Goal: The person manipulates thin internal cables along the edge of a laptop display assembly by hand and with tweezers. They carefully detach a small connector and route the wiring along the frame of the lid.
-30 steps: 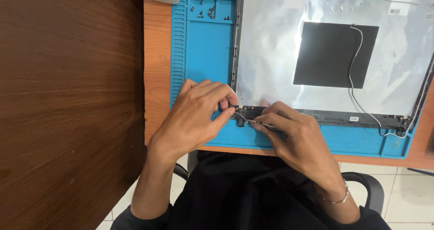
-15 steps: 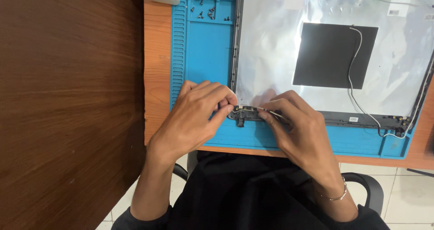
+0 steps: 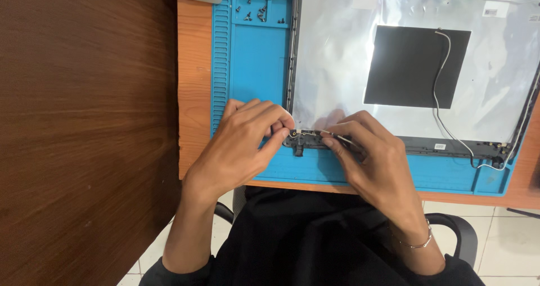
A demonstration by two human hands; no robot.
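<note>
At the lower middle of the frame, a small dark hinge bracket (image 3: pixel 304 141) sits at the bottom left corner of an opened laptop lid (image 3: pixel 337 55), and both hands meet on it. The left hand (image 3: pixel 244 142) comes in from the lower left with its fingers curled, its thumb and forefinger pinched against the left end of the bracket. The right hand (image 3: pixel 368 156) comes in from the lower right, fingers bent and closed on a thin pale wire (image 3: pixel 315 132) that runs along the top of the bracket; a thin bracelet (image 3: pixel 416 244) circles its wrist. The lid lies flat with its silvery inside facing up, a black square patch (image 3: pixel 413 66) in its middle and a white cable (image 3: pixel 441 83) trailing down toward the lower right corner. Under the lid lies a blue work mat (image 3: pixel 253 55), with small screws (image 3: pixel 256 13) in a tray at its upper left. The mat rests on an orange-brown counter (image 3: pixel 194 83); a darker wooden surface (image 3: pixel 84 123) fills the left of the frame. At the bottom are the person's black clothing, a chair armrest (image 3: pixel 464 230) and pale floor tiles (image 3: pixel 506 235).
</note>
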